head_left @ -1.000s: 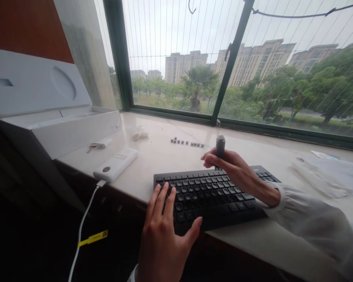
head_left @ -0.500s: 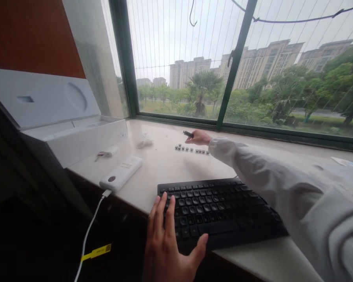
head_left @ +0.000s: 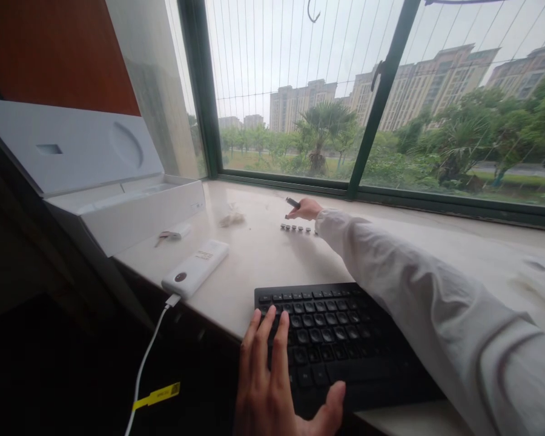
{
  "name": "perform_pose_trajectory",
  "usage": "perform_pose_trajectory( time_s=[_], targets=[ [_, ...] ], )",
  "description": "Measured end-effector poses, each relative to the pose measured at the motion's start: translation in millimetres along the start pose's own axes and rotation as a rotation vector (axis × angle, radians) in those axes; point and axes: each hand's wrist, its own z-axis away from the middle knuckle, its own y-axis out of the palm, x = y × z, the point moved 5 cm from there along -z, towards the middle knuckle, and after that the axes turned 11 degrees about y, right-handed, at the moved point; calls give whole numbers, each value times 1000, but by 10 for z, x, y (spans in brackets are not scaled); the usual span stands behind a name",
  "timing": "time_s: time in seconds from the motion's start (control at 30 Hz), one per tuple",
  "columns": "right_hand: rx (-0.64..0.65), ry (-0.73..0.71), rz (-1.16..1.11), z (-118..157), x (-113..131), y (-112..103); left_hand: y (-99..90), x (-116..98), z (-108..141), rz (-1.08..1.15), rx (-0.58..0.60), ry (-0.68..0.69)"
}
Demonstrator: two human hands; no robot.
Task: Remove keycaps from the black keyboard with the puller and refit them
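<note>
My left hand (head_left: 272,375) rests with its fingers spread on the left end of the black keyboard (head_left: 327,351). Further back over the pale table, my right hand (head_left: 306,209) grips a small dark stick-like tool (head_left: 293,202). A tiny dark piece (head_left: 287,217) shows at the fingertips; whether they pinch it is hard to tell. Just below that hand lies a row of several small keycap-like pieces (head_left: 300,229). My right sleeve crosses over the keyboard's right part and hides it.
A white power bank (head_left: 195,267) with a white cable (head_left: 148,357) lies left of the keyboard. Behind it are a small white item with keys (head_left: 175,233), a crumpled clump (head_left: 232,218) and an open white box (head_left: 140,209). A window frame (head_left: 281,181) borders the table's back.
The whole view has shifted, so most things appear further right. My right hand has moved slightly left relative to the row, and a tiny piece now shows at its fingertips. My left hand stays on the keyboard.
</note>
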Motion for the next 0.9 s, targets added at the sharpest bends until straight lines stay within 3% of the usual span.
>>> perform_pose_trajectory(
  time_s=[0.1, 0.2, 0.33, 0.47, 0.67, 0.9],
  targets=[
    [45, -65, -81, 303, 40, -83, -2, -8, 5, 51, 11, -78],
    [131, -195, -216, 802, 125, -147, -15, -21, -4, 76, 23, -97],
    [190, -287, -176, 1491, 215, -154, -57, -32, -30, 96, 52, -100],
    [297, -368, -120, 1975, 295, -45, -107, -28, -22, 109, 75, -214],
    [445, -374, -2, 2374, 304, 165, -130, -66, 33, 121, 90, -271],
    [482, -401, 52, 2505, 332, 271, -134, -63, 37, 136, 80, -264]
  ],
)
